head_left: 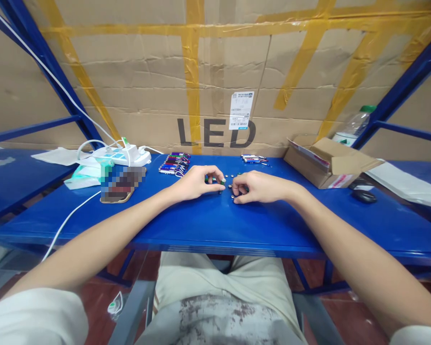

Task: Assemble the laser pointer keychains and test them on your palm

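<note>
A small piece (pixel 223 181) with a green side and a pale, rounded end is pinched between the thumb and fingers of the left hand (pixel 196 183). The fingers of the right hand (pixel 255 186) are curled down to the surface (pixel 201 225), just beside small round pieces (pixel 232 176) with a silvery look; whether anything is gripped there cannot be told. These pieces are scattered between the two hands and partly hidden by them.

Behind the left hand, slim, glossy metallic tubes (pixel 168 167) in blue, red and green are laid in a row, with thin loops at their ends. A smaller group of similar tubes (pixel 253 158) is placed farther right.

The surface is smooth, painted blue and faintly reflective. At its left, a white power strip (pixel 118 154), a soft plastic packet (pixel 84 175) and a phone (pixel 124 186) are set close together. At its right, an open cardboard box (pixel 309 165) with creased flaps is seen near a rounded black mouse (pixel 364 196). The back is closed off by wrinkled cardboard (pixel 143 86), crossed with shiny yellow tape (pixel 192 72) and printed "LED". Reddish floor (pixel 96 311) is visible below.
</note>
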`<state>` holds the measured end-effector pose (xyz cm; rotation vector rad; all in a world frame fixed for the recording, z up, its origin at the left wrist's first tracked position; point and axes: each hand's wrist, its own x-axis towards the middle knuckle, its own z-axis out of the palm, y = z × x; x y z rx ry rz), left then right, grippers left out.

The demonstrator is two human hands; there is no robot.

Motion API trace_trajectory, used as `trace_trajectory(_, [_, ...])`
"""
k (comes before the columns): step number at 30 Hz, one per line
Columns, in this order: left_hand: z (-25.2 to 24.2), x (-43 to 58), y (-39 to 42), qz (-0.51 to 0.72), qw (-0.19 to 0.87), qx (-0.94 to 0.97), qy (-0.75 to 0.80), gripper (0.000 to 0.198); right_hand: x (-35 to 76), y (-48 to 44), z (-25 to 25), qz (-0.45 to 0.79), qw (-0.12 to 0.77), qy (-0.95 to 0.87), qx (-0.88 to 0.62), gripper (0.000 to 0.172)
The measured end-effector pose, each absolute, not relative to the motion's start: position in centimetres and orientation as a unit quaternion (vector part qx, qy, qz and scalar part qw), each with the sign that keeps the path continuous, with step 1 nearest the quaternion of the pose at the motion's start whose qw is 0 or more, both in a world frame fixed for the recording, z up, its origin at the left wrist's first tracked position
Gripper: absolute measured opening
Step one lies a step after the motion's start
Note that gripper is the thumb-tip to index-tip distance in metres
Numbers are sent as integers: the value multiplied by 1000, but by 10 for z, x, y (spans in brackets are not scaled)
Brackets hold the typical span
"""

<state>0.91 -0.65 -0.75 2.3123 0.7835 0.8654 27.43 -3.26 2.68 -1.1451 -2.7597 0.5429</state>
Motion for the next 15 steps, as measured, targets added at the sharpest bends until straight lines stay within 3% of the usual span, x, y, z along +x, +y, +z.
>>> trace_trajectory(15, [-7,8,-6,318,282,855,296,30,266,-37,24,177,43,-906,-381,5])
